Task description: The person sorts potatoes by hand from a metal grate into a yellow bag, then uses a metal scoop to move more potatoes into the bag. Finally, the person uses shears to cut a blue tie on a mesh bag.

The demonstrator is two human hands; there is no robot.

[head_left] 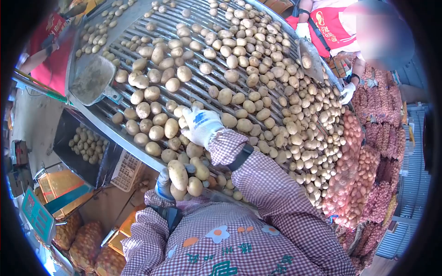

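Many potatoes [152, 94] lie on a metal roller table [198, 78]. My right hand [202, 125], in a white glove with blue print, reaches palm down over the rollers, its fingers against potatoes near the middle; whether it grips one is hidden. My left hand [164, 184], gloved in white and blue, is low at the table's near edge. It is mostly hidden behind large potatoes [178, 175] that rest against its fingers, close to my apron [230, 230].
A metal scoop [93, 79] lies at the table's left edge. A black bin [69, 147] with potatoes stands below left, beside a white crate [125, 174]. Co-workers in red aprons stand at the far left and upper right. Net sacks [384, 138] are stacked at right.
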